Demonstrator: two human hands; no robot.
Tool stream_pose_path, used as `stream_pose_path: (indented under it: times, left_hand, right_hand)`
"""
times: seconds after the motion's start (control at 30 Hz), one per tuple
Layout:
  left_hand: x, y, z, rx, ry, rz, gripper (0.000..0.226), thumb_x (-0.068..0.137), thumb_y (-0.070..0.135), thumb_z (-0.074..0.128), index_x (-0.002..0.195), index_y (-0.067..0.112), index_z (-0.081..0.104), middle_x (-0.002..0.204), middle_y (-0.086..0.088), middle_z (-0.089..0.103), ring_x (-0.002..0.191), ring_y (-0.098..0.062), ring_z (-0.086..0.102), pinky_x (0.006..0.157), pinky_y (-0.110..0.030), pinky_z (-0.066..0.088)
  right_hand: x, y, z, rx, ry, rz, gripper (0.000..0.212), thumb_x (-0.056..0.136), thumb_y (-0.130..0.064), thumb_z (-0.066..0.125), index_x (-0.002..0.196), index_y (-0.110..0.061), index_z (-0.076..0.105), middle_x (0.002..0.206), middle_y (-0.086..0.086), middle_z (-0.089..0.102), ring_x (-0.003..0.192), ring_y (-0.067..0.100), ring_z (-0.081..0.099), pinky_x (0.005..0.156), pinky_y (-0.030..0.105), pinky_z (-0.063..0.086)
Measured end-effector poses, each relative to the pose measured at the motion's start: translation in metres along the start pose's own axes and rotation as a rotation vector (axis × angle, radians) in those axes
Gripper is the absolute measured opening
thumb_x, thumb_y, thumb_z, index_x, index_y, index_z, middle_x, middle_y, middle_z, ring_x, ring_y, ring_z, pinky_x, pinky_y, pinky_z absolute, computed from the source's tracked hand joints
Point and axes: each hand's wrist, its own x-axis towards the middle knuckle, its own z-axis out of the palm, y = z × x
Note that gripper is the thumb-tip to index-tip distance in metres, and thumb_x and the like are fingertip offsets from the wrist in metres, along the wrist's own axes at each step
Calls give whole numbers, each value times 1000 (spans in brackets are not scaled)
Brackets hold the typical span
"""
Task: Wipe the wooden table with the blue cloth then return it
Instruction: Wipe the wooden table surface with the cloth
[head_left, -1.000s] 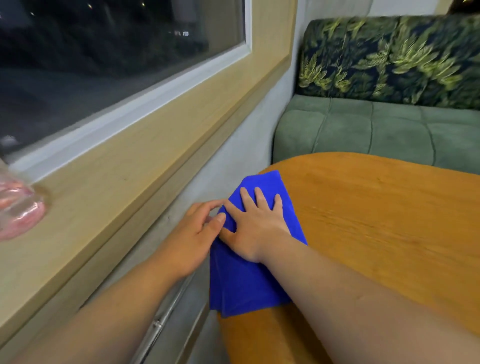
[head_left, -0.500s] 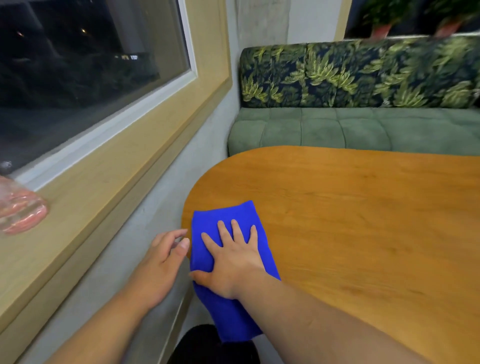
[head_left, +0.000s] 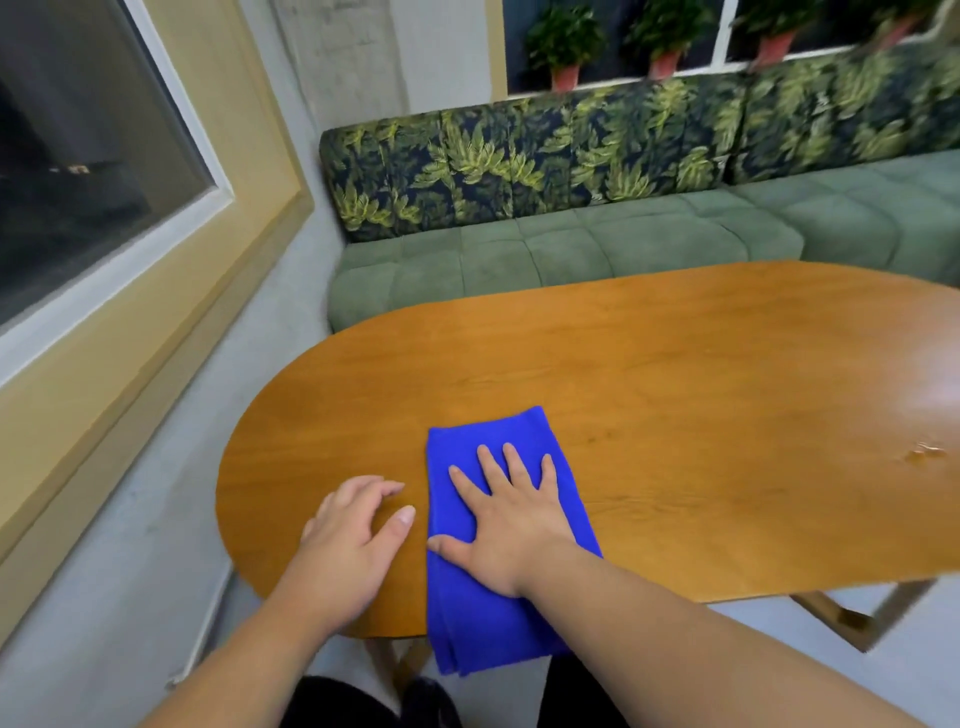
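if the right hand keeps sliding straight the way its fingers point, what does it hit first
Nothing on the tabletop, it seems. The right hand lies flat on the blue cloth, fingers pointing away across bare wooden table. Past the far edge comes the green sofa seat, probably lower, though depth is unclear.

A folded cloth lies on the table, its near end hanging over the front edge. The right hand rests flat on it; the left hand sits just beside, apparently touching the tabletop. A bench stands behind the table.
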Motion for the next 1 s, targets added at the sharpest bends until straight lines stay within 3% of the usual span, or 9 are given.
stream_pose_path:
  times: [0.2, 0.6, 0.73, 0.83, 1.0]
  left_hand:
    - [22, 70, 48, -11, -101, 173, 54, 77, 68, 28, 114, 40, 56, 127, 22, 41, 121, 2, 32, 102, -30, 23]
    - [82, 175, 125, -1, -231, 391, 53, 73, 70, 26, 107, 43, 56, 125, 23, 42, 122, 0, 34, 99, -29, 23]
    - [89, 203, 155, -66, -262, 427, 37, 75, 66, 30, 96, 48, 55, 122, 25, 46, 120, 0, 38, 103, -34, 27]
    - [95, 227, 180, -110, -289, 497, 29, 77, 62, 36, 92, 48, 56, 119, 27, 49, 118, 4, 39, 103, -37, 29]
    - [101, 262, 207, -176, -282, 588, 32, 77, 59, 40, 91, 44, 64, 117, 29, 51, 117, 13, 35, 97, -30, 28]
  right_hand:
    - [-23, 94, -14, 22, 20, 164, 95, 81, -91, 15, 161, -42, -3, 172, -1, -11, 156, 30, -18, 118, 65, -14]
    - [-69, 249, -28, 57, 57, 425, 95, 80, -92, 14, 160, -43, -3, 172, -2, -10, 156, 28, -16, 120, 64, -13]
    - [-85, 294, -30, 70, 83, 521, 95, 80, -93, 12, 160, -44, -3, 172, -3, -8, 157, 28, -15, 120, 63, -12]
    - [-98, 331, -31, 78, 95, 591, 96, 79, -94, 11, 160, -44, -2, 173, -4, -8, 157, 27, -14, 120, 64, -11]
    - [-125, 397, -35, 92, 115, 731, 98, 77, -95, 10, 160, -45, -2, 173, -4, -7, 157, 27, -11, 121, 64, -8]
